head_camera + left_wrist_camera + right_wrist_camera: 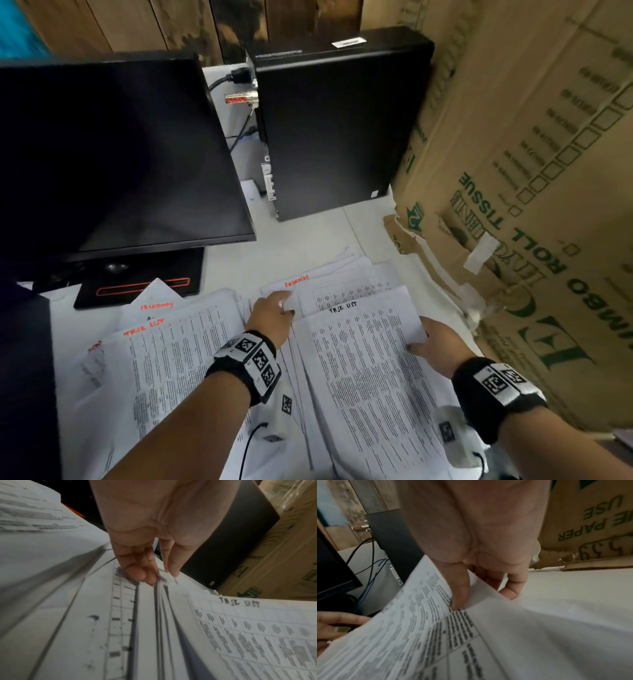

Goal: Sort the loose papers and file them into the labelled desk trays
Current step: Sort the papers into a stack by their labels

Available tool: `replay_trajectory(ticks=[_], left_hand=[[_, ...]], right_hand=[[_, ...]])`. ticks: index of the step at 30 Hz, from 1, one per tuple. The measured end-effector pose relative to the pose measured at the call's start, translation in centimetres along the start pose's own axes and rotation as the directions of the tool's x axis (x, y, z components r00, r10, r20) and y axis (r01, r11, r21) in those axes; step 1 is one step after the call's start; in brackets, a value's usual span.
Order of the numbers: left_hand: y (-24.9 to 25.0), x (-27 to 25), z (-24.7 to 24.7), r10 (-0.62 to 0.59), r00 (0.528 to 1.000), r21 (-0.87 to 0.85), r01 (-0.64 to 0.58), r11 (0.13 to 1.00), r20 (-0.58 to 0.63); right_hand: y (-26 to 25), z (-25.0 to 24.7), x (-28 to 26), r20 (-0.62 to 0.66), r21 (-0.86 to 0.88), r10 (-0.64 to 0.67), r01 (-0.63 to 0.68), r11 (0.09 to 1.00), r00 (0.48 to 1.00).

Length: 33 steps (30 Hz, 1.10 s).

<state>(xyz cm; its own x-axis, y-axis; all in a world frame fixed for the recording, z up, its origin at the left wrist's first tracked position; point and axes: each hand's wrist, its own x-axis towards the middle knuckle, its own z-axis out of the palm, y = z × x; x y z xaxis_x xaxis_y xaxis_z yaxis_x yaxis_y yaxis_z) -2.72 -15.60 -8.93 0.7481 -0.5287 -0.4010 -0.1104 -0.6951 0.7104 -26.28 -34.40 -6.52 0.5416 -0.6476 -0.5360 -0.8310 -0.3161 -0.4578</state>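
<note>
Printed sheets lie spread over the white desk (308,236). My right hand (419,339) (481,599) pinches the right edge of a sheet headed "TASK LIST" in black (363,359) (419,635) (257,628), thumb on top and fingers beneath, lifting that side. My left hand (279,303) (154,576) reaches forward with straight fingers, and its fingertips (135,573) touch the edges of fanned sheets below a page with a red heading (298,281). Another pile with a red "TASK LIST" heading (171,349) lies to the left. No trays are in view.
A black monitor (113,154) on its stand (137,284) fills the back left. Behind the papers stands a black computer tower (335,120) with cables. A large cardboard box (531,205) walls off the right side, close to my right hand.
</note>
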Motion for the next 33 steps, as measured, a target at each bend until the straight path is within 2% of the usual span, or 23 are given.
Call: replay_trajectory(ticks=[5,7,10,12,13,14,15,16,18,20,24,30,33], left_hand=[[0.4,-0.3,0.4,0.008,1.0,0.038,-0.008,0.999,-0.004],[0.6,-0.4,0.3,0.007,1.0,0.043,-0.007,0.999,-0.004],[1.2,-0.6,0.4,-0.072,0.997,-0.046,0.072,0.996,-0.012],[1.4,-0.7,0.8,-0.116,0.993,-0.176,0.113,0.978,-0.007],[1.6,-0.9,1.0,-0.115,0.993,-0.209,0.113,0.971,0.004],[1.7,-1.1,1.3,-0.107,0.994,-0.205,0.108,0.973,0.018],[1.9,-1.4,1.5,-0.103,0.994,-0.188,0.107,0.976,0.03],[2.0,-1.4,1.8,-0.108,0.994,-0.186,0.112,0.976,0.032],[2.5,-1.6,2.1,-0.139,0.99,-0.189,0.142,0.972,0.031],[2.6,-1.7,2.6,-0.191,0.981,-0.191,0.195,0.962,0.039],[3.3,-2.5,3.3,-0.258,0.956,-0.239,0.285,0.928,0.137],[2.9,-3.1,2.2,-0.144,0.976,-0.15,0.168,0.974,0.162],[3.2,-3.4,1.9,-0.071,0.962,-0.192,0.124,0.973,0.262]], right_hand=[[0.8,0.2,-1.1,0.036,0.095,-0.057,0.053,0.994,0.998],[1.1,-0.3,-1.6,0.042,0.182,-0.067,0.058,0.982,0.997],[1.2,-0.8,-2.1,0.045,0.222,-0.077,0.065,0.973,0.996],[0.8,-0.1,-1.9,0.077,0.124,-0.063,0.053,0.991,0.995],[0.4,0.3,-2.0,0.125,0.011,-0.001,0.0,1.0,0.992],[0.4,0.6,-2.1,0.145,-0.032,0.023,-0.019,0.999,0.989],[0.9,0.6,-1.9,0.14,0.043,-0.033,0.027,0.999,0.99],[1.5,0.3,-1.6,0.084,0.158,-0.094,0.08,0.984,0.992],[1.9,-0.6,-2.3,0.033,0.201,-0.101,0.092,0.975,0.994],[2.2,-0.7,-2.5,0.045,0.246,-0.127,0.113,0.963,0.991],[2.4,-0.7,-2.6,0.036,0.277,-0.139,0.124,0.953,0.99],[2.1,-0.3,-2.6,0.047,0.36,-0.122,0.097,0.928,0.991],[1.7,0.2,-2.7,0.046,0.424,-0.07,0.044,0.904,0.996]])
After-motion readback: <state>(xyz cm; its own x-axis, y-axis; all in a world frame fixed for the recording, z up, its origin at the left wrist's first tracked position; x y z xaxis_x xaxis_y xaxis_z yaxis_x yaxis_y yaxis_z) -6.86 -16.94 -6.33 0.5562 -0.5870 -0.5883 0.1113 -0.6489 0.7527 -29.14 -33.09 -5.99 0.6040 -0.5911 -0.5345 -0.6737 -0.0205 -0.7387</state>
